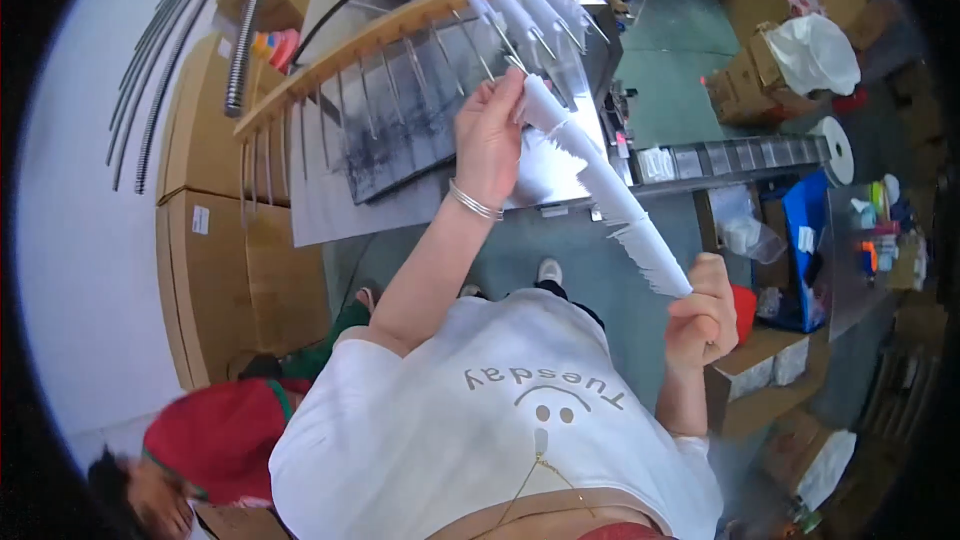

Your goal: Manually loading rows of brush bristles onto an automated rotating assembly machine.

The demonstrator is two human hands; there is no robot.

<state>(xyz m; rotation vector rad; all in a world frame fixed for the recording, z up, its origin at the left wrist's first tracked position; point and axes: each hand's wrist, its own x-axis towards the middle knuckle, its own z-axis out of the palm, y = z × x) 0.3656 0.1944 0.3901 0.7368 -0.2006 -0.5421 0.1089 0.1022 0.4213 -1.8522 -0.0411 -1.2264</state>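
A long white bundle with ragged, feathered edges (615, 195), like stacked thin sheets, is stretched diagonally between my hands. My left hand (490, 125), with bangles at the wrist, is closed on its upper end, beside the tips of thin metal rods. At its lower end, my right hand (703, 312) has its fingers curled shut around it. Above my left hand runs a wooden rack (400, 20) with a row of metal rods sticking out. Several rods at its right end carry similar white bundles (520, 15); the others are bare. What runs inside the held bundle is hidden.
A metal table with a dark panel (400, 130) lies under the rack. Cardboard boxes (215, 280) stand at left, beneath hanging metal springs (240, 40). A segmented dark rail (740, 155) juts out at right, near a blue bin (805, 250). Another person in red (220, 435) is at lower left.
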